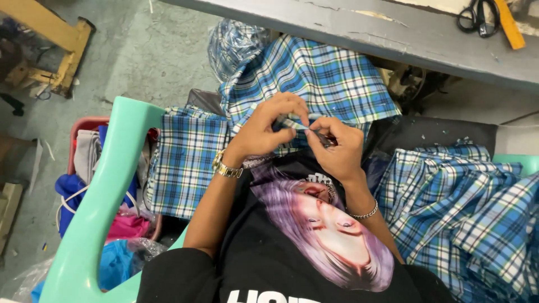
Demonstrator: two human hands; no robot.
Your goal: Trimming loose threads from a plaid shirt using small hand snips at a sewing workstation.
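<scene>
Plaid cotton, blue with white and thin yellow lines, soft and rumpled: that's the checked cloth (pixel 314 78) draped over my lap and up toward the table edge (pixel 359 33). My left hand (pixel 264 132) is curled tight, thumb and fingertips pinching a narrow folded strip of that cloth at its edge. My right hand (pixel 337 148) sits just beside it, knuckles nearly touching, fingers closed round a small dark tool (pixel 323 137); only a sliver shows between the fingers, can't tell what kind. Where the tool tip meets the fabric is hidden behind my fingers.

Gold metal watch (pixel 226 167) on the left wrist, thin chain bracelet (pixel 365 214) on the right. Black printed shirt (pixel 292 247) fills the bottom middle, cut off by the frame.

More of the same plaid: a flat folded piece (pixel 185 163) over the chair side, and a heaped, creased pile (pixel 466 213) to my right, running out of frame. Mint-green plastic chair arm (pixel 106 191), smooth and curved. Behind it a red basket (pixel 84 126) stuffed with mixed fabrics, contents hard to sort out. Crinkled clear plastic bag (pixel 233 45) above the cloth. Grey worn tabletop at top, with black-handled scissors (pixel 477 17) and a yellow ruler (pixel 510 25), both partly cut off. Dark machine parts (pixel 412 84) under the table, unclear in shadow.
</scene>
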